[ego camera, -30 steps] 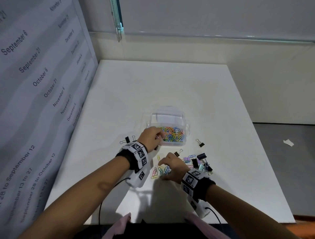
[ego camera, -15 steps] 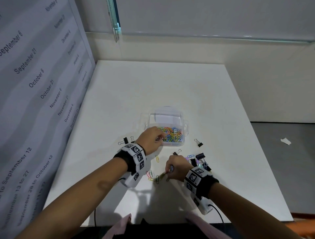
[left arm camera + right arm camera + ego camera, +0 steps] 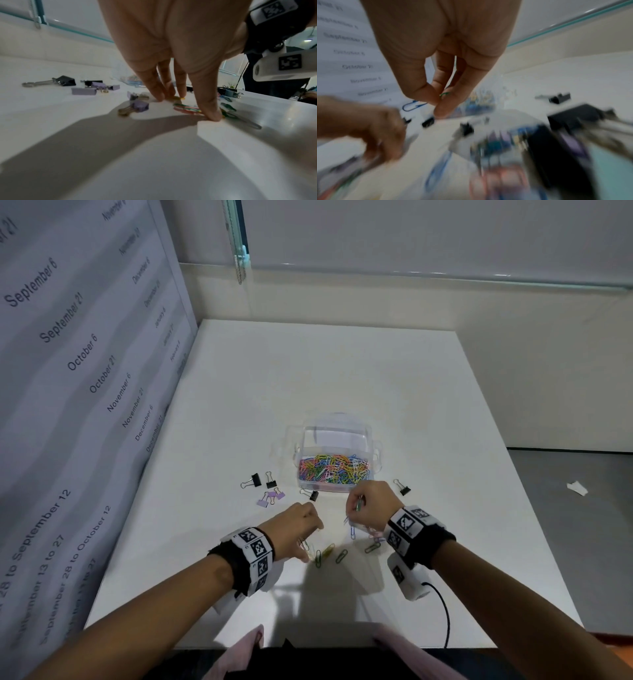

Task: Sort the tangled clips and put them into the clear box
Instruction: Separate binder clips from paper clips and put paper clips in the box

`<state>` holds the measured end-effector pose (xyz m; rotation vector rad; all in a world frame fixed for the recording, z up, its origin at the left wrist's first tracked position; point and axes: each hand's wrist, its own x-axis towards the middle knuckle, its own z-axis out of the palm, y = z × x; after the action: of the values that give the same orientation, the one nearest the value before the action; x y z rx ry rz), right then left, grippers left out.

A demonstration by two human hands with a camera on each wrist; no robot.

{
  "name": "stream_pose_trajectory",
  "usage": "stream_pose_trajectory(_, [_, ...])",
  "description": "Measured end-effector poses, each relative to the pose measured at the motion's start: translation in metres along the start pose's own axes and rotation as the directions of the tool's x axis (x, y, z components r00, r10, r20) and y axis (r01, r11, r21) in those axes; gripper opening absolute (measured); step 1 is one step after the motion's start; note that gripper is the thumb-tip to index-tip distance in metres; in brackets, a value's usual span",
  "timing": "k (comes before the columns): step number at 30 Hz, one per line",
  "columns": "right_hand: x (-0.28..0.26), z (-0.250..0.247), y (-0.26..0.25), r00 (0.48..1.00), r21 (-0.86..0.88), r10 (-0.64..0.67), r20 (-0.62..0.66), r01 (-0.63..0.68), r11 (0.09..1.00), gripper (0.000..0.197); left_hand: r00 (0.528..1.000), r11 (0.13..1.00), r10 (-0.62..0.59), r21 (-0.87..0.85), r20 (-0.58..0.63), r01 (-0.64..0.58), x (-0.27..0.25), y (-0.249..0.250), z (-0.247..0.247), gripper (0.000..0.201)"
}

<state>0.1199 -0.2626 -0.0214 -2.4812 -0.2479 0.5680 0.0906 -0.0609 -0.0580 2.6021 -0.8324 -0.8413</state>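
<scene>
The clear box (image 3: 337, 436) sits mid-table with its lid tipped back, its bottom covered by a bright mass of paper clips (image 3: 334, 469); single clips inside it cannot be told apart. In the left wrist view the box is mostly hidden behind the fingers, and in the right wrist view it is only a smeared patch of colour.

Just in front of the box, loose paper clips (image 3: 330, 553) lie scattered between the two hands. The right hand (image 3: 371, 505) hovers above the table with thumb and fingertips pinched together on a green paper clip (image 3: 444, 94), and a blue clip (image 3: 411, 106) dangles beside the thumb; whether it is hooked to the green one is unclear. The lower half of the right wrist view is badly blurred, so the pile of binder clips (image 3: 570, 121) there is hard to read.

The left hand (image 3: 298, 525) is lowered to the table (image 3: 325, 371), fingers straight, tips pressing on a few coloured clips (image 3: 187, 108). Purple binder clips (image 3: 270, 498) and black binder clips (image 3: 260, 481) lie to its left, and one black one (image 3: 402, 488) lies right of the box.
</scene>
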Motion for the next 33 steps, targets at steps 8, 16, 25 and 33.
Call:
stream_pose_trajectory(8, [0.029, -0.039, -0.018, 0.969, 0.107, -0.01, -0.248, 0.038, 0.994, 0.012, 0.998, 0.986, -0.059, -0.154, 0.011, 0.06, -0.002, 0.004, -0.003, 0.038])
stream_pose_trajectory(16, [0.015, -0.025, -0.008, 0.986, 0.041, -0.04, -0.161, 0.047, 0.998, 0.027, 0.998, 0.987, -0.05, -0.152, -0.024, 0.045, -0.006, 0.006, 0.001, 0.021])
stream_pose_trajectory(25, [-0.02, 0.013, 0.014, 0.962, -0.194, -0.053, 0.268, 0.108, 0.975, 0.035, 0.988, 0.977, -0.154, -0.149, -0.016, 0.15, -0.017, 0.003, 0.007, 0.043])
stream_pose_trajectory(33, [-0.028, 0.055, 0.011, 0.966, -0.097, -0.141, 0.216, 0.165, 0.982, 0.02, 0.971, 0.938, -0.228, -0.283, -0.074, 0.198, -0.007, 0.019, 0.011, 0.032])
